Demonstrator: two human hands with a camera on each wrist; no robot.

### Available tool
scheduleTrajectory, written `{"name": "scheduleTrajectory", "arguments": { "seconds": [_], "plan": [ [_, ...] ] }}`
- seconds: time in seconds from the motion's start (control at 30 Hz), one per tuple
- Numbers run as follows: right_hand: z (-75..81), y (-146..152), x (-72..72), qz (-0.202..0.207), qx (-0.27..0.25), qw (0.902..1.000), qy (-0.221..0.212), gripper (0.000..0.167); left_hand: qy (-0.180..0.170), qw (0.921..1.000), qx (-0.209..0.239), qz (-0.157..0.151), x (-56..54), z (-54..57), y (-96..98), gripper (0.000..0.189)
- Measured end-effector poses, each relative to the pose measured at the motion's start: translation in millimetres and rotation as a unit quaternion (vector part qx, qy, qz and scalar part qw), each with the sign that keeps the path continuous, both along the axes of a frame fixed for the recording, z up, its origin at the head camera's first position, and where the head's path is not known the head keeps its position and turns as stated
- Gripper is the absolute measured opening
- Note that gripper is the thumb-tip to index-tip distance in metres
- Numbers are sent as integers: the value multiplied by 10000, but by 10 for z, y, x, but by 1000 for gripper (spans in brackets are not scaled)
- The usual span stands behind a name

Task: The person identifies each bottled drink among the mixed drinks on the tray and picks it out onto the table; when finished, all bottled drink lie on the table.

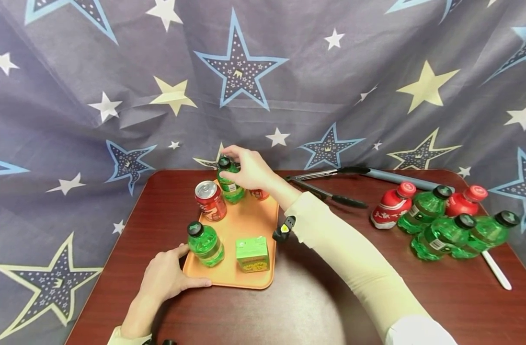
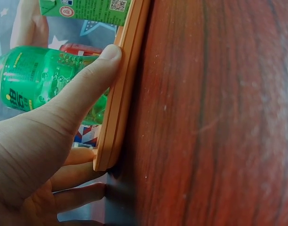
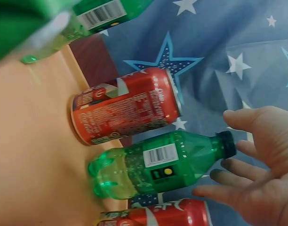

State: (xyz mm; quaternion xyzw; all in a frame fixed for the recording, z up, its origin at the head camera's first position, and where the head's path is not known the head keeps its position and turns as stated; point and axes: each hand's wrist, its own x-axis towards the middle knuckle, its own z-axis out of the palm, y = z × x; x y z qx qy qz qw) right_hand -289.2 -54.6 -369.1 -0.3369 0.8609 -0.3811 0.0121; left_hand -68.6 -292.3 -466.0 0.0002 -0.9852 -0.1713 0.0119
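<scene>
An orange tray (image 1: 230, 230) lies on the table. My left hand (image 1: 165, 275) spans its near left corner, thumb straight along the front rim and fingers spread at the side. Close beside that hand stands a green bottle (image 1: 207, 247) with a black cap. At the tray's far end my right hand (image 3: 257, 165) has its fingers spread around the black cap of another upright green bottle (image 3: 158, 165), thumb apart from it. Red cans stand on both sides of that bottle: one can (image 1: 211, 201) in plain sight, the other can (image 1: 259, 194) partly hidden by my right hand.
A green drink carton (image 1: 252, 255) stands at the tray's near right. Black-handled tongs (image 1: 327, 189) and a grey-blue bar (image 1: 409, 180) lie behind my right arm. Several green bottles (image 1: 440, 237) and red bottles (image 1: 392, 206) cluster at the right, near a white stick (image 1: 497, 270).
</scene>
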Motion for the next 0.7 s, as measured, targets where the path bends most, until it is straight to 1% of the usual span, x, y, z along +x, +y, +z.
{"name": "scheduleTrajectory", "arguments": {
  "seconds": [0.17,0.33,0.6,0.7],
  "plan": [
    [-36,-19,4,-114,344,9993,-62,62,12,10000,13,-18,-12,-1,8,110],
    [-52,-49,1,-91,553,9983,-143,69,-2,10000,15,-11,-16,0,9,111],
    [-90,-125,-15,-23,976,9944,-402,70,-13,10000,18,-9,-11,4,4,112],
    [-108,-158,-18,-12,1111,9929,-431,69,-56,10000,26,13,-6,4,4,112]
  ]
}}
